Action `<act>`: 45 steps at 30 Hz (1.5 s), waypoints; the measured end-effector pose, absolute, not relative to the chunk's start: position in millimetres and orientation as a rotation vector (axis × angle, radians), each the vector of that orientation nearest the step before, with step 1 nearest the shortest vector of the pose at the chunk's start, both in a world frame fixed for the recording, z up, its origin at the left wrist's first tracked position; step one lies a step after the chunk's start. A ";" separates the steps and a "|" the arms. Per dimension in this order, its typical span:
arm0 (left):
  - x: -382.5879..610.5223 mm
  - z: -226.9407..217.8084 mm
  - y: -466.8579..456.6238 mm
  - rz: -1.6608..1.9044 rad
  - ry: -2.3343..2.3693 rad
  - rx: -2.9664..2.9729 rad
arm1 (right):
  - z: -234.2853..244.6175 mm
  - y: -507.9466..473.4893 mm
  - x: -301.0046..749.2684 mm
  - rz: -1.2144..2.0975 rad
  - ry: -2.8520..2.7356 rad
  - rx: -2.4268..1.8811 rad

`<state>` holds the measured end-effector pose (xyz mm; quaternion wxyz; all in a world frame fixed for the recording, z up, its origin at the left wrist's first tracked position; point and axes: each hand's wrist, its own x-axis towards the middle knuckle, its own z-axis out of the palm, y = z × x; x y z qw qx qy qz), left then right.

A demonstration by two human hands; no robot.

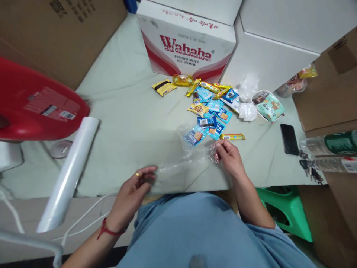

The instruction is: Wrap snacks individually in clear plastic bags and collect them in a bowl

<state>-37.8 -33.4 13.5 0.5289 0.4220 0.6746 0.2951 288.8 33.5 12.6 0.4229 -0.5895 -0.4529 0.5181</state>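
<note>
A clear plastic bag (pixel 182 163) lies stretched across the pale green table (pixel 125 123) near its front edge. My left hand (pixel 134 190) pinches the bag's left end, a gold ring on one finger and a red string at the wrist. My right hand (pixel 227 156) pinches the bag's right end. Just beyond the bag lies a pile of small snack packets (pixel 210 108), blue, yellow and gold. A gold bar packet (pixel 232 137) lies right by my right fingers.
A white Wahaha water carton (pixel 189 41) stands at the back, with brown boxes on both sides. A roll of clear film (pixel 69 171) and a red container (pixel 36 104) are at the left. A black phone (pixel 289 139), keys (pixel 309 169) and bottles (pixel 331 143) lie at the right. A green stool (pixel 290 212) stands below.
</note>
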 end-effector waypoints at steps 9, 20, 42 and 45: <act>16.6 34.0 19.1 0.764 1.642 1.790 | 35.0 21.4 271.0 1.207 -1.410 -1.455; 37.1 -0.6 35.9 0.836 1.502 1.212 | 15.5 -12.9 350.0 1.198 -1.687 -1.746; -5.2 -6.9 23.4 0.956 1.539 1.025 | -7.9 53.7 294.0 1.180 -1.200 -1.563; -10.5 -8.3 23.3 0.942 1.594 0.936 | -8.8 46.6 301.9 1.165 -1.132 -1.607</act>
